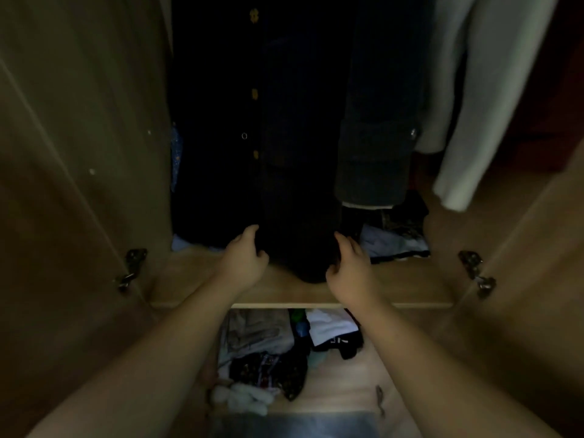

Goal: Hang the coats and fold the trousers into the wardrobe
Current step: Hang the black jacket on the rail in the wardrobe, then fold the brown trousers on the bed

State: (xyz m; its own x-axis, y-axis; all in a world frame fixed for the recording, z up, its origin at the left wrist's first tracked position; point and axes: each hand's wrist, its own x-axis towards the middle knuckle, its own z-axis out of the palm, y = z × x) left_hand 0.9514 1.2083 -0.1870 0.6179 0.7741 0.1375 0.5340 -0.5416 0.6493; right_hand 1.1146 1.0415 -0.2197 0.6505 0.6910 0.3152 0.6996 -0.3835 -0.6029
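Pale wood forms the wardrobe shelf (395, 289), its front edge bare on both sides of a dark folded garment (300, 257), probably trousers, lying at the middle. Hanging coats (252, 121) crowd the space above. The left hand (245, 260) and right hand (349, 267) reach forward, fingers curled round the garment's two sides.

Below the shelf I see a lower compartment with a mixed heap of small clothes (262, 352) — a white folded piece (331, 325) lies to the right of it, and something white and fluffy (243, 398) in front. On each door there is a metal hinge (131, 268) — the other hinge (475, 273) sits on the right.
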